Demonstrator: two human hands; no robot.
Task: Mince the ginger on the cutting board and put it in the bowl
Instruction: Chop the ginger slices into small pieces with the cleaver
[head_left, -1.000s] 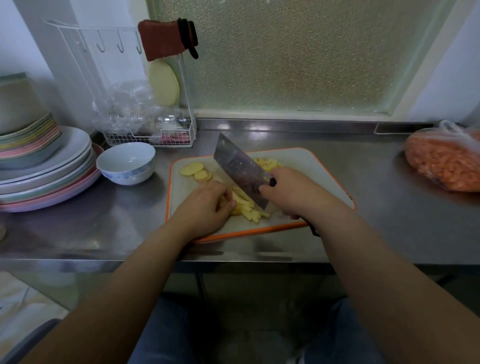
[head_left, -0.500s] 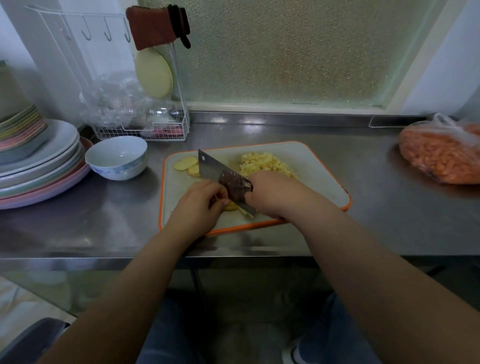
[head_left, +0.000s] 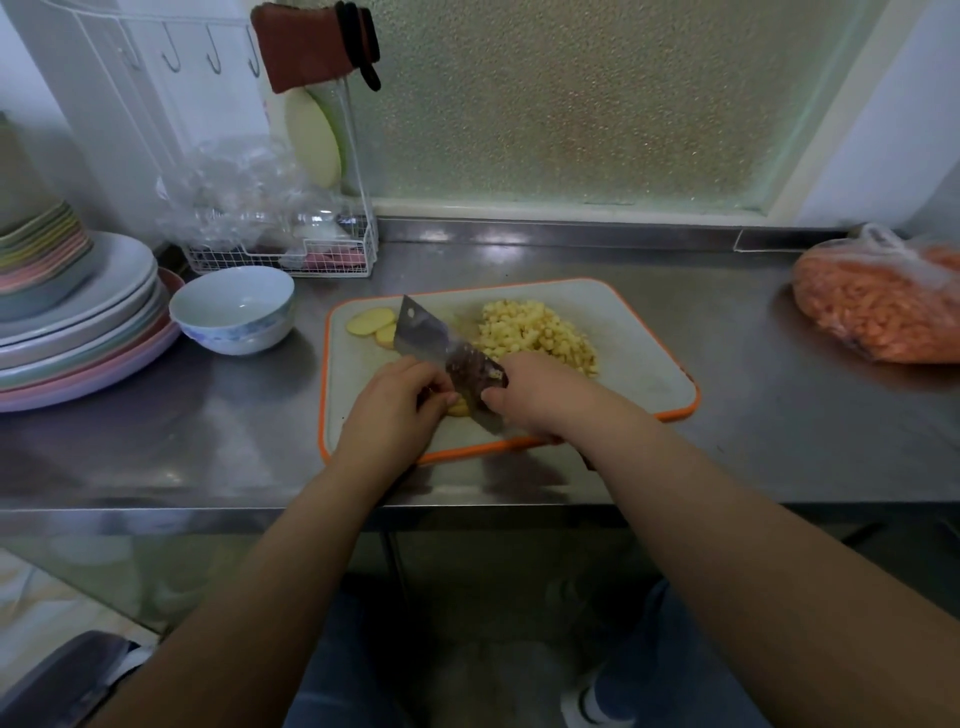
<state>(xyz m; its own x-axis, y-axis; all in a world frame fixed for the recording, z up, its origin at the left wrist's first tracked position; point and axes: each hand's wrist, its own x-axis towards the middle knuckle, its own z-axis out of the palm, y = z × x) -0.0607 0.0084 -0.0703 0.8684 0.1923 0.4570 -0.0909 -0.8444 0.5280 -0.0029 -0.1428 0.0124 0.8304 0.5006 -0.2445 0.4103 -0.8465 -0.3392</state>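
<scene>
While chopping goes on at the near edge of the cutting board (head_left: 644, 343), worth placing the step first: mid-mince, with some ginger cut small and some not yet touched. Nearest, the left hand (head_left: 395, 410), fingers curled down onto a small yellow bit of ginger (head_left: 457, 406), pinning it to the board just beside the blade. Right against it, the right hand (head_left: 540, 395), wrapped tight round the handle of the cleaver (head_left: 441, 348), blade angled away toward the far left corner and edge down among the pieces; flecks of ginger stuck to the steel.

Further back, right of the blade, a loose heap of chopped ginger (head_left: 535, 335), still rather coarse by the look of it. At the far left corner, two or three whole ginger slices (head_left: 371, 320), uncut. Beyond the board's left edge, on the steel counter (head_left: 727, 457), the bowl (head_left: 234, 312), white with a blue pattern, nothing of the ginger in it yet.

Next, probably: finish the piece under the fingers, keeping the knuckles clear of the edge, then draw in the slices and go over the heap again. Only after that, a scrape onto the blade and a carry left to the bowl.
</scene>
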